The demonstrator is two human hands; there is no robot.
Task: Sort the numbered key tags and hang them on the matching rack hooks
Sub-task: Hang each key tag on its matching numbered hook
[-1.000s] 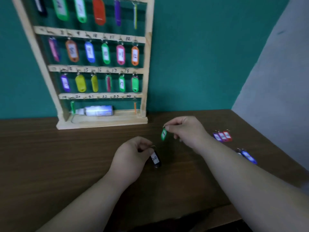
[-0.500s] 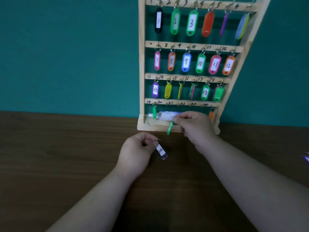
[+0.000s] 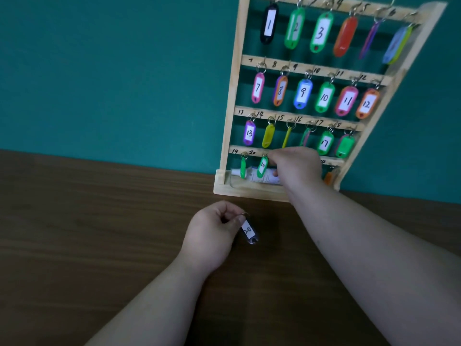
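The right hand (image 3: 295, 164) was up at the rack's (image 3: 230, 101) bottom row, fingers at a green tag (image 3: 262, 166) with a white label hanging by the hook marked 20; whether it still gripped the tag, hard to tell. The left hand (image 3: 212, 236) pinched the ring of a dark tag (image 3: 249, 233) labelled 20, dangling tilted over the table (image 3: 87, 233).
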